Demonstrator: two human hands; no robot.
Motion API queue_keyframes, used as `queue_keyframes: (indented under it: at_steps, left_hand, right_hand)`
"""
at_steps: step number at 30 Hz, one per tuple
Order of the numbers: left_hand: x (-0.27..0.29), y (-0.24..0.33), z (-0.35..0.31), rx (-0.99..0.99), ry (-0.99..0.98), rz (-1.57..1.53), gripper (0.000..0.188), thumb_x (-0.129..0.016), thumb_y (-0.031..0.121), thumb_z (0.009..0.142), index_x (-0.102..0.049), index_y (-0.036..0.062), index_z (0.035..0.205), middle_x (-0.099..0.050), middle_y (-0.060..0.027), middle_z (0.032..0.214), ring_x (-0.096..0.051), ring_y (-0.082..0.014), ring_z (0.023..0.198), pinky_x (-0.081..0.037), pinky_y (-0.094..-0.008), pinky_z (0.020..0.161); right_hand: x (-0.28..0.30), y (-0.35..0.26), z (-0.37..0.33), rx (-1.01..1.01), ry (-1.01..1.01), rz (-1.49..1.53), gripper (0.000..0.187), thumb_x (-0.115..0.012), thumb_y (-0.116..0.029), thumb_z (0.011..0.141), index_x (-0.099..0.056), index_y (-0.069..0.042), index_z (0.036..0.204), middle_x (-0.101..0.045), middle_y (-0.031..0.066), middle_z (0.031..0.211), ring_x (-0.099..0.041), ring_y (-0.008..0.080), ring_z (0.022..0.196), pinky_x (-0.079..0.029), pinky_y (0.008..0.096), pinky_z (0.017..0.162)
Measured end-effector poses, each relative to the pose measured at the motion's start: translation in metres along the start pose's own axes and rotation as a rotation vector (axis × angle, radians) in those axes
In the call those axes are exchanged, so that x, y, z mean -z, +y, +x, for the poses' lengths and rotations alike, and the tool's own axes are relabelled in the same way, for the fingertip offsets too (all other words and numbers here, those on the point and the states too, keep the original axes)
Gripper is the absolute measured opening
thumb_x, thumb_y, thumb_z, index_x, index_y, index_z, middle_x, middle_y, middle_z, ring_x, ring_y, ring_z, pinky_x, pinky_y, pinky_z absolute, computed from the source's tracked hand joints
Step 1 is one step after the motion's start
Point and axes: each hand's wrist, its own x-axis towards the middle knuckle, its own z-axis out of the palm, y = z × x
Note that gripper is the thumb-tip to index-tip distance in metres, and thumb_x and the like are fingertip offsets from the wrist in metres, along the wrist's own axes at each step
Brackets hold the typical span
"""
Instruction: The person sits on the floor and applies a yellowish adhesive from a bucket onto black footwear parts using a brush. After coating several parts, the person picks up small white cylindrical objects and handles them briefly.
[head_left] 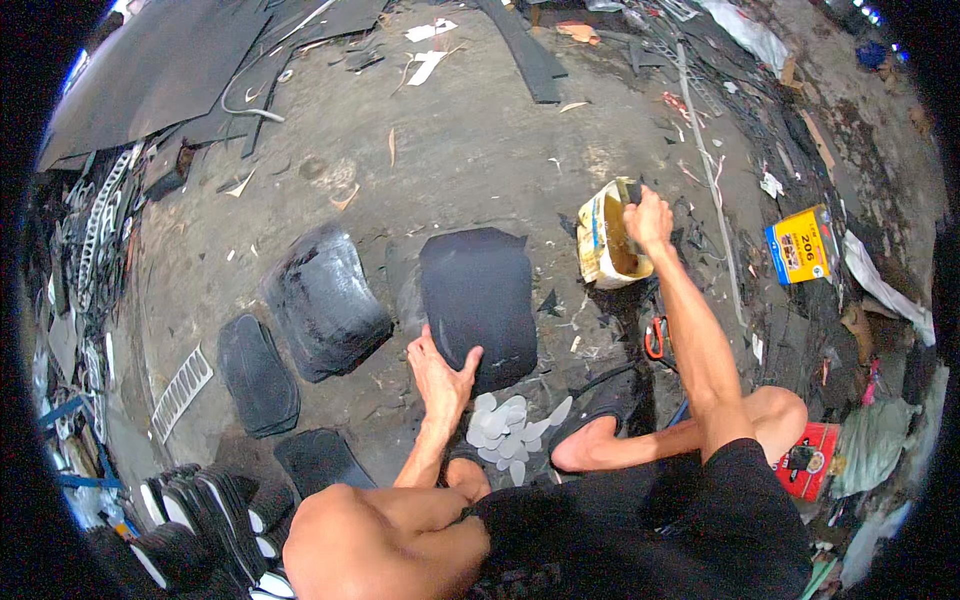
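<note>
A dark sheet with rounded corners (480,300) lies on the floor in front of me. At its near left corner rests my left hand (440,372), thumb and fingers spread apart against the edge. Off to the right stands a cut-open whitish container (603,225), its inside coated yellow-brown. Over that container's right rim, my right hand (650,217) is closed; something dark shows beside the fingers, its kind hidden. Small pale grey oval pieces (500,430) are heaped near my feet, just below the sheet.
Left of the sheet lie a shiny dark curved piece (328,303) and a stack of dark cut pieces (258,375). Orange-handled scissors (655,338) are beside my right forearm. A yellow-and-blue box (800,246) stands farther right. Black-and-white strips (200,520) pile up at lower left.
</note>
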Motion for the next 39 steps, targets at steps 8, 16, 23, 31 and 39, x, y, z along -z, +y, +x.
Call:
queue_keyframes:
  at_steps: [8,16,23,31,39]
  left_hand:
    - [-0.028,-0.009,0.006,-0.053,0.153,-0.108,0.088,-0.093,0.019,0.077,-0.047,-0.0022,0.149,-0.05,-0.021,0.12,-0.049,-0.0392,0.118,-0.041,-0.0499,0.106]
    - [-0.031,0.017,0.011,-0.099,0.211,-0.066,0.08,-0.09,0.012,0.078,-0.049,0.0016,0.146,-0.054,-0.0231,0.124,-0.052,-0.0402,0.122,-0.042,-0.0498,0.107]
    - [0.002,0.031,0.015,0.027,0.058,-0.512,0.064,-0.082,0.012,0.085,-0.048,-0.0001,0.138,-0.065,-0.026,0.127,-0.063,-0.0369,0.12,-0.045,-0.0453,0.109]
    - [-0.014,0.008,-0.004,0.211,0.041,-0.576,0.064,-0.08,0.01,0.085,-0.053,-0.0072,0.141,-0.068,-0.0188,0.128,-0.065,-0.0263,0.116,-0.049,-0.0373,0.104]
    - [-0.026,0.013,-0.025,0.161,0.126,-0.465,0.052,-0.075,0.006,0.085,-0.056,-0.004,0.132,-0.071,-0.0249,0.116,-0.069,-0.0314,0.109,-0.05,-0.0428,0.103]
  right_hand:
    - [0.025,0.016,-0.011,0.076,-0.022,-0.005,0.05,-0.068,-0.02,0.085,-0.069,-0.003,0.132,-0.074,0.0281,0.115,-0.072,0.0474,0.108,-0.058,0.0564,0.096]
    - [-0.026,0.054,0.025,0.047,-0.061,-0.075,0.051,-0.068,-0.024,0.086,-0.069,-0.003,0.133,-0.072,0.0278,0.122,-0.07,0.0449,0.116,-0.056,0.0518,0.102]
    - [0.053,0.107,-0.033,-0.434,-0.193,1.308,0.022,-0.07,-0.018,0.096,-0.068,-0.006,0.114,-0.074,0.006,0.106,-0.071,0.0178,0.086,-0.06,0.0371,0.079]
    - [0.132,-0.056,-0.168,0.154,-0.753,0.962,0.042,-0.073,-0.022,0.097,-0.068,-0.002,0.134,-0.073,0.0013,0.113,-0.064,0.0119,0.102,-0.051,0.0324,0.092]
    - [-0.018,-0.157,-0.192,0.462,0.016,0.663,0.041,-0.073,-0.023,0.092,-0.067,0.006,0.12,-0.075,0.026,0.097,-0.075,0.0391,0.091,-0.056,0.0444,0.08]
